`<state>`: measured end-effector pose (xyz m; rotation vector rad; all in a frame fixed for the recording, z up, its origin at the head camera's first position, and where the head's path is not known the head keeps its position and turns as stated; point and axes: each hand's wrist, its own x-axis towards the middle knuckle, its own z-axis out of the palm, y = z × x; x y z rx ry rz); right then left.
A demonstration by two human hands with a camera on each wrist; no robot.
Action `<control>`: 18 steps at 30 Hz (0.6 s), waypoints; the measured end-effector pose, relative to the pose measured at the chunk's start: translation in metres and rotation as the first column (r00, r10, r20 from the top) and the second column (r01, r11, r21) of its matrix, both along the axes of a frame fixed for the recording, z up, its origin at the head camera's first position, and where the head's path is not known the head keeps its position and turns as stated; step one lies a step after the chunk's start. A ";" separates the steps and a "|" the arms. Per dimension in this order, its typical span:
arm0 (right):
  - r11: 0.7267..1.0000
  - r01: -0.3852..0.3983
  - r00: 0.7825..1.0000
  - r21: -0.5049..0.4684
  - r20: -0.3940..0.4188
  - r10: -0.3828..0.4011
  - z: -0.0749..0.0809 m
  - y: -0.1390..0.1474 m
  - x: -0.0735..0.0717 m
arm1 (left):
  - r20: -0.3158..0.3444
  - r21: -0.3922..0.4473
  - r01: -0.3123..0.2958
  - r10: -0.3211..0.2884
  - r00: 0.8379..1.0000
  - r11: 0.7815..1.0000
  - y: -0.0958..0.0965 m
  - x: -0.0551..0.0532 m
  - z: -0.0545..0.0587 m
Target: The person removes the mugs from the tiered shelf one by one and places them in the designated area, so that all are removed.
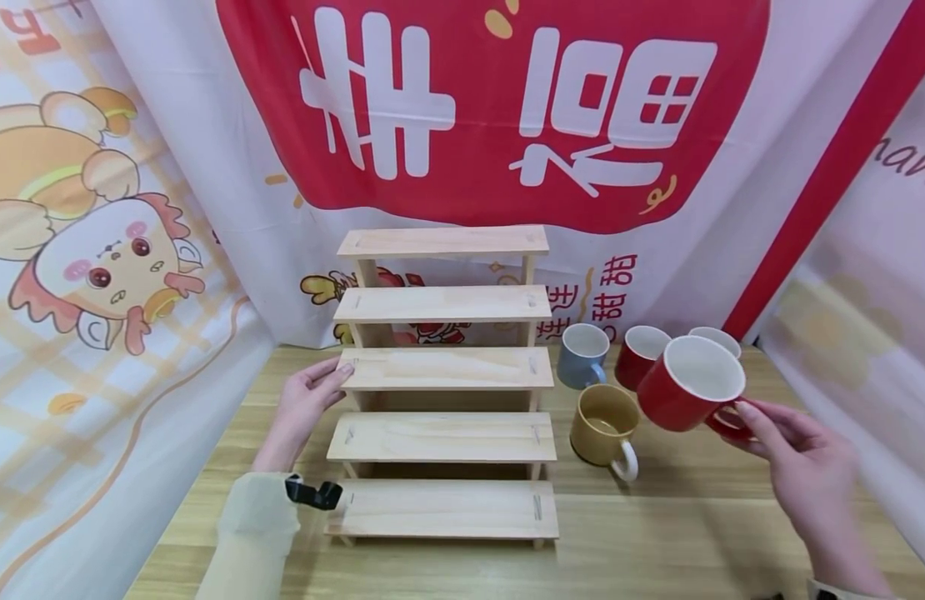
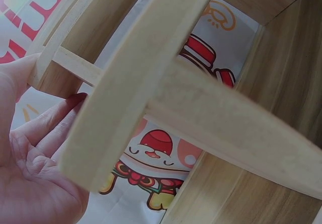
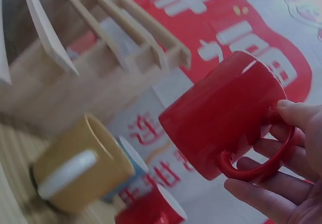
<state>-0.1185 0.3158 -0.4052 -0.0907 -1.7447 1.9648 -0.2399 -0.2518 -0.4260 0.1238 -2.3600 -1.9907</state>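
Note:
My right hand holds a red mug by its handle, raised above the table and tilted so its white inside shows. In the right wrist view the thumb lies on top of the red handle and the fingers come from below. My left hand pinches the left end of the middle step of a wooden tiered shelf. The left wrist view shows the thumb and fingers on either side of that step's end. Bare wooden steps rise toward the back.
Right of the shelf stand a mustard mug with a white handle, a blue mug, another red mug and a partly hidden white-rimmed mug. A printed cloth hangs behind and at both sides of the wooden table.

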 end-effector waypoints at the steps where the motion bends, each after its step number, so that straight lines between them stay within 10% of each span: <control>1: 1.000 0.019 1.000 -0.004 0.008 -0.019 0.000 0.004 -0.001 | 0.002 -0.001 0.002 -0.002 1.000 1.000 0.000 0.000 0.000; 18: 0.985 0.143 0.955 0.092 0.247 -0.162 -0.060 0.032 -0.013 | 0.009 -0.002 0.004 -0.004 1.000 1.000 -0.002 -0.002 -0.002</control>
